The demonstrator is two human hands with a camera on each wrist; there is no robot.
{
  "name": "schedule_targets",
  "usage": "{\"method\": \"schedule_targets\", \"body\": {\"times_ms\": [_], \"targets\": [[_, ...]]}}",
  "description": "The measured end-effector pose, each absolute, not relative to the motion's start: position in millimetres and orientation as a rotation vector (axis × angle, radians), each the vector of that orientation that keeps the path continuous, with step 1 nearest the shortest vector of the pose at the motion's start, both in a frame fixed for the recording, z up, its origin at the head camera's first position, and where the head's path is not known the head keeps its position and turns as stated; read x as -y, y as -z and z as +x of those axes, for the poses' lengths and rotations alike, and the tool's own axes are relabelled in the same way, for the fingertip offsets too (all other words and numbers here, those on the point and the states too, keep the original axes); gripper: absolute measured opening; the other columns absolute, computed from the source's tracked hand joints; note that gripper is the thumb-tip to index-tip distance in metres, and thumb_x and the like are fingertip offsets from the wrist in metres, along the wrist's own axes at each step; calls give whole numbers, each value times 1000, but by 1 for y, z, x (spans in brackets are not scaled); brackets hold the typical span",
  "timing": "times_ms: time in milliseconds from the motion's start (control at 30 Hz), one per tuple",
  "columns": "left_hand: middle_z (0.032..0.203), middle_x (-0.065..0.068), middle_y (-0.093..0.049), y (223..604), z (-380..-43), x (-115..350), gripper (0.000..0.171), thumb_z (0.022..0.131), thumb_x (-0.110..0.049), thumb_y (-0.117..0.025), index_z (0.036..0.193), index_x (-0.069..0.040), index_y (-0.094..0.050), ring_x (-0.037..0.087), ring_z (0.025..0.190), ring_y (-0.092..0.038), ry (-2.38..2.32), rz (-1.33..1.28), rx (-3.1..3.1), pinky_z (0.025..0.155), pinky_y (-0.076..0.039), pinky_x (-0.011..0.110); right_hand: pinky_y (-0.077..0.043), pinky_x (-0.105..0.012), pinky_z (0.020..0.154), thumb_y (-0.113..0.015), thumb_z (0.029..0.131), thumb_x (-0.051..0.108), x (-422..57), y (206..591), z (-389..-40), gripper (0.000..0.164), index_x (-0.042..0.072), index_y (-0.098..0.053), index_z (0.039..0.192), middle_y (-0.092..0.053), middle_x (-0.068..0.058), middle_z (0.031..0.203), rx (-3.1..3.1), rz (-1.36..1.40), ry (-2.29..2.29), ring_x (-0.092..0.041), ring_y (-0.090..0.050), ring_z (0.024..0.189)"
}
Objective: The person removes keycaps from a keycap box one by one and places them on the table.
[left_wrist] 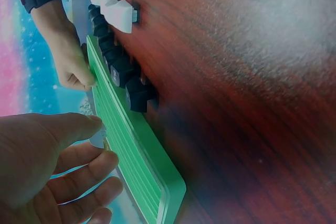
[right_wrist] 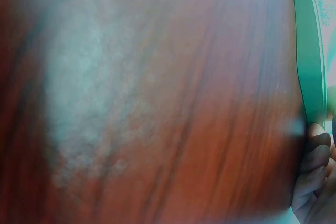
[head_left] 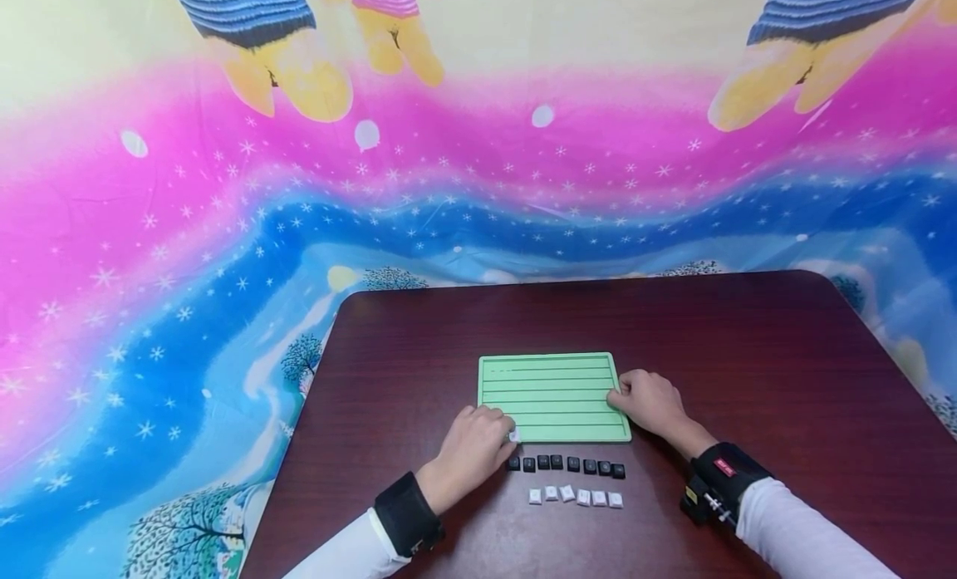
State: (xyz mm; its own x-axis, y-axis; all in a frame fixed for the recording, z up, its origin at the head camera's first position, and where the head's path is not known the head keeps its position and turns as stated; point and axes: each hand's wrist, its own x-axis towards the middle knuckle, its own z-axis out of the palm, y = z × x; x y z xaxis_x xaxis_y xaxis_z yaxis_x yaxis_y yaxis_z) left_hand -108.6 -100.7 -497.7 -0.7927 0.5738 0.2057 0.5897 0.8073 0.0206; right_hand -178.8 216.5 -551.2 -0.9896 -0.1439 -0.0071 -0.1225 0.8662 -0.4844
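Note:
My left hand point(head_left: 478, 442) pinches a white keycap point(left_wrist: 98, 139) between thumb and index finger, over the near left corner of a green grooved tray point(head_left: 553, 396). The other left fingers are loosely bent. At the tray's right edge, my right hand point(head_left: 652, 403) grips the rim, thumb on top; its curled fingers point(right_wrist: 312, 177) show against the side wall in the right wrist view. In front of the tray runs a row of several black keycaps point(head_left: 573, 463). Closer to me lies a second row, of several white keycaps point(head_left: 583, 498).
All of this is on a dark reddish-brown wooden table point(head_left: 404, 338) with rounded far corners. Behind it hangs a colourful printed cloth point(head_left: 478, 164) with snowflakes and cartoon figures. Black bands point(head_left: 407, 512) with small devices wrap both wrists.

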Motion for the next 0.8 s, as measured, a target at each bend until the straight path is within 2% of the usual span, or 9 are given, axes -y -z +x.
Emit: {"method": "schedule_targets", "body": {"times_ms": [267,800], "targets": [[75,-11,-66,501,-104,101,13,86,-35,-79,85,-23,-73,7,69,-60,94,-920,2805,59,-30,18,-13,-26,50,-63,86,22,-216,551,-179,42,20,-33,57,-23,8,54,-2987,-208,776,-12,-19,50],[76,-11,-65,500,-96,103,14,85,-35,-79,85,-23,-71,7,70,-58,74,-929,2802,61,-32,19,-14,-25,50,-64,86,21,-216,550,-179,42,20,-33,57,-23,8,55,-2984,-211,770,-11,-19,51]]}}
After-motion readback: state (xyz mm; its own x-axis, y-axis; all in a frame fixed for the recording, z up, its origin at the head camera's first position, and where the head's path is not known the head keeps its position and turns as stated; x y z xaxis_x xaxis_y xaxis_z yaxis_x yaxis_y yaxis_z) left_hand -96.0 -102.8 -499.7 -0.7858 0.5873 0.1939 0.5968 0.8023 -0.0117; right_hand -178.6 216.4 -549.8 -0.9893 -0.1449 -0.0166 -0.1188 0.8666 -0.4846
